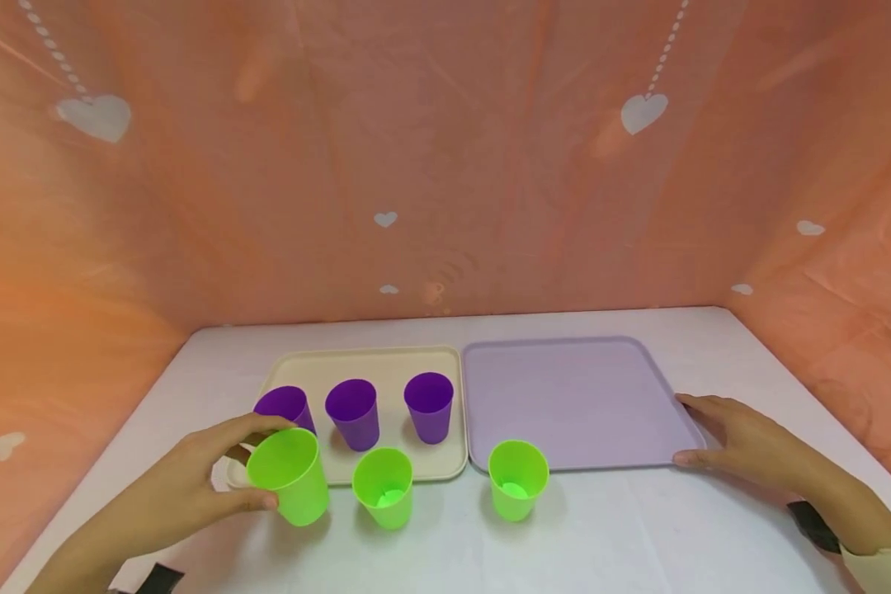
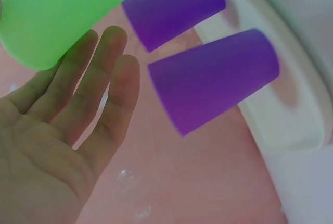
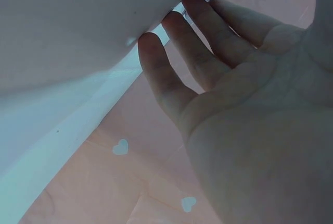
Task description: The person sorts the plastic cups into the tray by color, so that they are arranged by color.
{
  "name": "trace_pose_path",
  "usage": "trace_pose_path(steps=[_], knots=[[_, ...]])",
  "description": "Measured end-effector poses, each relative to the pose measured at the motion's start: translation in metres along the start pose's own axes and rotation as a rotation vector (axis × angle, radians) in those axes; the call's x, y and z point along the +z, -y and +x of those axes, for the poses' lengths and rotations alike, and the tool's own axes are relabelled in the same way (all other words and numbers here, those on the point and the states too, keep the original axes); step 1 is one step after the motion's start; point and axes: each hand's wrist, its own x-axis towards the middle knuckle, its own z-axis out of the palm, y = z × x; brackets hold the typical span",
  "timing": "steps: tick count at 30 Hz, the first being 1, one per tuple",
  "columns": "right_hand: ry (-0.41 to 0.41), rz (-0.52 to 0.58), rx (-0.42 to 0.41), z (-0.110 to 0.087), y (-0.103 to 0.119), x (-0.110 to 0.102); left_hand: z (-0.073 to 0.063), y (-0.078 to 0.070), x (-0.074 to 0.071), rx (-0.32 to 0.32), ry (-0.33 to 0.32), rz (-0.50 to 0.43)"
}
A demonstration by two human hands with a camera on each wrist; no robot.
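My left hand (image 1: pixel 186 483) holds a bright green cup (image 1: pixel 304 491) between thumb and fingers, its mouth facing up. The cup overlaps the front left of a cream tray (image 1: pixel 434 472) in the head view. Three purple cups stand on that tray: a left one (image 1: pixel 285 404) partly hidden by my hand, a middle one (image 1: pixel 360 425) and a right one (image 1: pixel 432 417). Over at the right, my right hand (image 1: pixel 750 441) touches the front right corner of a lavender tray (image 1: pixel 564 404) with thumb and fingertips. Its fingers (image 3: pixel 161 73) are spread and gently bent in the right wrist view.
Two more green cups stand upright on the white tablecloth (image 1: pixel 624 536): one (image 1: pixel 389 499) before the cream tray, another (image 1: pixel 516 487) at the lavender tray's front edge. Both trays lie side by side. An orange curtain (image 1: pixel 445 165) with white hearts encloses the back and sides.
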Motion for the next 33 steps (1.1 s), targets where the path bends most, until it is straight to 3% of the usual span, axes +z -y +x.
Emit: trace_pose_path(steps=[3,9,17,28,33], knots=[[0.006,-0.008,0.001,0.0,0.001,0.0,-0.002,0.0,-0.005,0.022,-0.066,0.022],[-0.004,-0.019,-0.012,0.0,0.002,0.0,-0.003,-0.008,-0.013,0.062,-0.173,-0.038],[-0.004,-0.013,-0.015,0.0,0.004,-0.001,-0.006,-0.007,-0.027,0.048,-0.288,-0.056],[-0.02,-0.025,-0.009,-0.004,-0.003,0.0,0.003,-0.025,-0.034,0.04,-0.295,-0.039],[-0.03,-0.005,-0.02,0.0,0.0,0.002,0.016,-0.038,-0.027,0.04,-0.24,-0.044]])
